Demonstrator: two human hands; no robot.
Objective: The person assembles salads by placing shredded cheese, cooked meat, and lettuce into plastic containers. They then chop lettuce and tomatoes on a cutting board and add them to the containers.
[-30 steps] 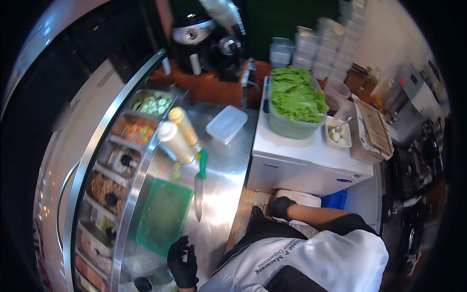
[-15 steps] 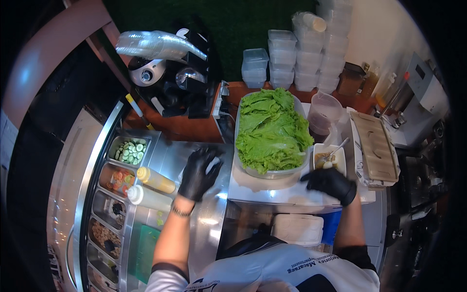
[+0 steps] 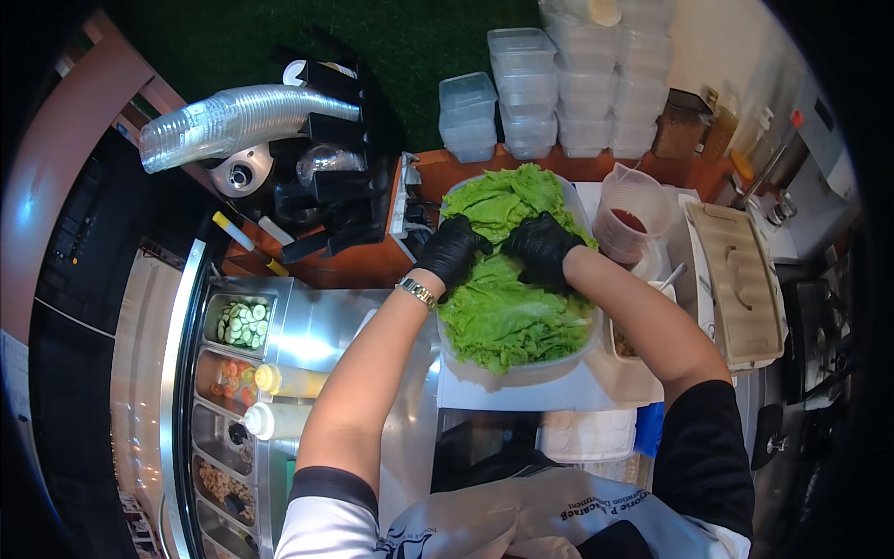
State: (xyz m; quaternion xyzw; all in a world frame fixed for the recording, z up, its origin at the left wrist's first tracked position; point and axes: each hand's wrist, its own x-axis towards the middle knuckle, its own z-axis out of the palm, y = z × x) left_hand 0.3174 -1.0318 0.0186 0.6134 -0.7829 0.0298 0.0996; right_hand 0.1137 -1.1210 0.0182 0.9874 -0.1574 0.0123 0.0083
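At the left, the refrigerated prep counter carries a steel pan of cucumber slices (image 3: 244,322) and, next to it, a pan of cut tomatoes (image 3: 233,376). To the right of these pans, a squeeze bottle of yellow sauce (image 3: 296,382) and a squeeze bottle of pale sauce (image 3: 277,421) lie side by side, nozzles pointing left. The left hand (image 3: 453,252), black-gloved, is on the left side of the lettuce (image 3: 521,326); half a second ago it was over the steel counter. The lettuce fills the clear plastic tub (image 3: 575,197) on the white work surface (image 3: 507,396). The right hand (image 3: 542,250), also gloved, now contacts the lettuce close to the left hand, having left the white bowl (image 3: 622,345). Consequence: both hands now engage the same item. The fingers of each hand are curled against the leaves; whether they clamp any leaf cannot be determined, as the fingertips are partly hidden. The right forearm partly covers the bowl. Behind it stands a clear measuring jug (image 3: 633,214) containing dark red liquid; farther right is a beige lidded box (image 3: 740,289).
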